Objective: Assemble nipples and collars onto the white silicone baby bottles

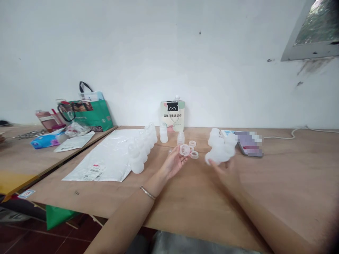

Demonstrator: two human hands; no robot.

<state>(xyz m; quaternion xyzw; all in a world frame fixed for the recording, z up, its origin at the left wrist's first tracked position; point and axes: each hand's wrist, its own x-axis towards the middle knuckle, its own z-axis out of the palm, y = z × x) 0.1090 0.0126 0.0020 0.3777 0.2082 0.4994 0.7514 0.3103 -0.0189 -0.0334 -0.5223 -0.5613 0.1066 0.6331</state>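
Observation:
My left hand [174, 164] is closed around a translucent ring cap [184, 150], held up with its opening facing me. Just beyond it stands a small clear-topped bottle [180, 138], and loose ring caps [194, 155] lie to its right. My right hand [227, 173], slightly blurred, has its fingers around a frosted white bottle [213, 156] that is tilted on its side. More white bottle bodies [215, 135] cluster behind it, partly overlapping. At the left, several capped white bottles [137, 160] form a row, with another capped bottle [163, 133] apart from them.
A white plastic mailer [100, 155] lies flat left of the row. A paper bag [172, 116] leans against the wall. Right of the bottles are a phone [250, 144] and a white cable [288, 135]. A green bag [97, 114] and a tissue pack [47, 139] sit on the left table.

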